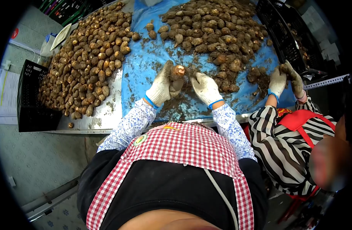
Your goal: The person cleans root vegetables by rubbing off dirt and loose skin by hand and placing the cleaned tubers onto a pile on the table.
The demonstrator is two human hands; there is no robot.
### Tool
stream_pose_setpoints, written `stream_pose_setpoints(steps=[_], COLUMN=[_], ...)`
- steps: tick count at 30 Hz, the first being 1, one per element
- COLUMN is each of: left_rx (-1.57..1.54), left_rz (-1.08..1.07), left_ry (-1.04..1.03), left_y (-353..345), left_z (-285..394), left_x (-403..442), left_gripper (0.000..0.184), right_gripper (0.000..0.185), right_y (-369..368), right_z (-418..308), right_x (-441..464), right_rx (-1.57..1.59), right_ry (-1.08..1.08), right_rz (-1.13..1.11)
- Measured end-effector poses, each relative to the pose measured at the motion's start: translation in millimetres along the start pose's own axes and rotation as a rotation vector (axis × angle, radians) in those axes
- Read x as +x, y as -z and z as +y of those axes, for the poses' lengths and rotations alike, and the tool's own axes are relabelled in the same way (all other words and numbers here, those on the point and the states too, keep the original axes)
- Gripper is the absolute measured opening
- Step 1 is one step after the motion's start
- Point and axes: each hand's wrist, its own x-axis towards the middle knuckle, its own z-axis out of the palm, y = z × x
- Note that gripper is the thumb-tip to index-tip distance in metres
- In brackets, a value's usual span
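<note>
My left hand [163, 83], in a soiled white knit glove with a blue cuff, grips a taro root [179, 70]. Its cut, pinkish-orange end faces up. Close to the right of it is my right hand [205, 88], gloved the same way, with its fingers drawn together. Something dark shows at those fingertips, too unclear to name. Beneath both hands, a blue plastic sheet [139, 82] is strewn with soil and root scraps. Beyond them lies a heap of muddy, hairy taro roots [218, 34].
Cleaner taro roots [93, 57] are piled on the metal table [111, 99] at left, beside a black crate [30, 88]. Another black crate [277, 30] stands at the back right. A co-worker in striped sleeves [266, 126] works at my right, gloved hands [279, 80] over the sheet.
</note>
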Motion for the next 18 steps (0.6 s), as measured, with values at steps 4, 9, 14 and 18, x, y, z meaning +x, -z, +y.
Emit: stream_pose_setpoints(steps=[4,9,14,18], left_rx=[0.214,0.47,0.507,0.466], left_rz=[-0.025,-0.117,-0.213,-0.237], left_ry=[-0.08,-0.282,-0.274,-0.099], left_y=[6,-13,-20,-4], left_z=[-2,-1,3,1], left_x=[-3,-14,-21,-14], left_gripper=[0.052,0.048,0.049,0.047], right_gripper=[0.019,0.024,0.027,0.019], right_y=[-27,28,-18,7], right_z=[17,-5,20,-23], right_x=[-1,-15,-3,-13], right_rx=[0.332,1.165,1.499,1.08], right_ry=[0.022,-0.438,-0.018,0.084], right_rz=[0.266,-0.12,0.056,0.188])
